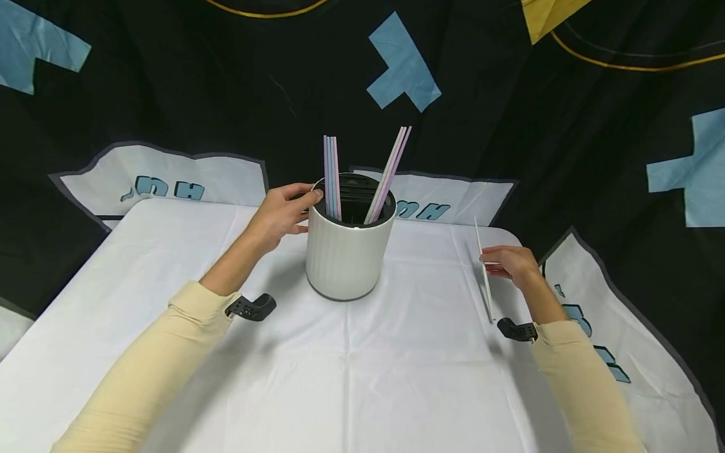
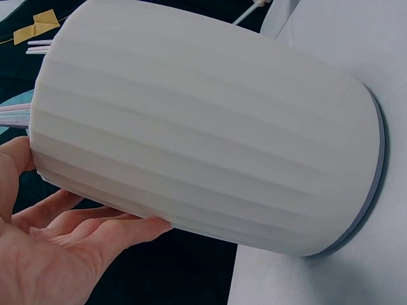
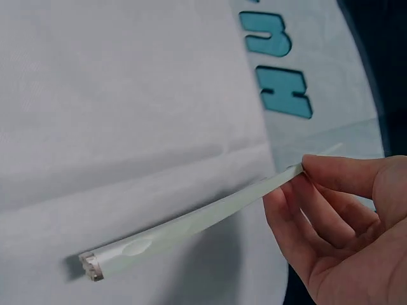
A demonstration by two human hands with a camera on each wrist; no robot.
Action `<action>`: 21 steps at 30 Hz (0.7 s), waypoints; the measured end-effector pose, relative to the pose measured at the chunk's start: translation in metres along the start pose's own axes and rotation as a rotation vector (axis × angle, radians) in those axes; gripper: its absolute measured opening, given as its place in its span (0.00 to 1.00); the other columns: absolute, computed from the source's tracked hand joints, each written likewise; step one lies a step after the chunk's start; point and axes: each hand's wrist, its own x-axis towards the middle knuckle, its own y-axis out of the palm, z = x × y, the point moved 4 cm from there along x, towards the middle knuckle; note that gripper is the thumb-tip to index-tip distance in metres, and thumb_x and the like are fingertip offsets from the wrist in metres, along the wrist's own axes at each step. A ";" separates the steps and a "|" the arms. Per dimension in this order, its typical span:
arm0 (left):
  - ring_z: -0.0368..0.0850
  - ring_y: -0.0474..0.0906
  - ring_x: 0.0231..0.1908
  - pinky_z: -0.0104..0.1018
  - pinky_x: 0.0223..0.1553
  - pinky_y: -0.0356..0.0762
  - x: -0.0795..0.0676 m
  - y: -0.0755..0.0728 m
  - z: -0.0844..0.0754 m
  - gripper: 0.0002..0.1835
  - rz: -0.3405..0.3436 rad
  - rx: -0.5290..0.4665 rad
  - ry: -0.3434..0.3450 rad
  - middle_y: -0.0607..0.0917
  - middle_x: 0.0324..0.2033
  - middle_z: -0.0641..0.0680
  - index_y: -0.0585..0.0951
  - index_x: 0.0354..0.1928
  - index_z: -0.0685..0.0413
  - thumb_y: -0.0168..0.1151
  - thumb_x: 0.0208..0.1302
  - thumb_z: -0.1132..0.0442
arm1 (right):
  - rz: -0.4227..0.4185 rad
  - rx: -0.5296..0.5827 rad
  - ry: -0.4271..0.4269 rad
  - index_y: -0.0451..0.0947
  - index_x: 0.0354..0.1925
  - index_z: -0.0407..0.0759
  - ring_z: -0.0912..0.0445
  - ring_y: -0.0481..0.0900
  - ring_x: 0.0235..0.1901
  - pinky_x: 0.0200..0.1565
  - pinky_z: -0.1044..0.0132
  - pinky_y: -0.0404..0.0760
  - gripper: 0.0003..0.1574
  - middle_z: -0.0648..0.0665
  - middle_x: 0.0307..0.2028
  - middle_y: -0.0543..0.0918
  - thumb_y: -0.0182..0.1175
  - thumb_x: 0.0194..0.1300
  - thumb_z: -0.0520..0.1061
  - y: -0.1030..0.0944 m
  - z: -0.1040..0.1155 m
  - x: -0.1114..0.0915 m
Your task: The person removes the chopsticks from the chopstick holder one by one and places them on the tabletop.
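On the white-covered table stands a white ribbed holder (image 1: 348, 264) with a black inside and a dark base ring, upright. Pastel straws (image 1: 332, 179) rise from its left part, and a second bunch of pink and lilac straws (image 1: 388, 176) leans right. My left hand (image 1: 286, 211) grips the holder's left side, thumb at the rim; in the left wrist view the fingers lie along the ribbed wall (image 2: 203, 127). Far to the right, my right hand (image 1: 510, 261) pinches a slim, pale straw-like stick (image 3: 197, 219) near one end. Its other end, pale and uneven, slants toward the cloth.
The white tablecloth (image 1: 345, 390) has fold lines and blue printed letters (image 1: 189, 190) along its hanging edges. Behind the table hangs a black cloth (image 1: 317, 82) with light blue shapes (image 1: 404, 63). Black wrist straps (image 1: 252, 307) sit at both cuffs.
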 end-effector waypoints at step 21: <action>0.60 0.72 0.68 0.56 0.62 0.77 -0.001 0.001 0.001 0.30 0.001 0.001 0.008 0.72 0.71 0.56 0.68 0.74 0.52 0.58 0.75 0.50 | 0.038 -0.028 0.094 0.71 0.65 0.25 0.67 0.83 0.28 0.37 0.71 0.87 0.31 0.61 0.25 0.83 0.63 0.68 0.39 0.006 -0.036 0.016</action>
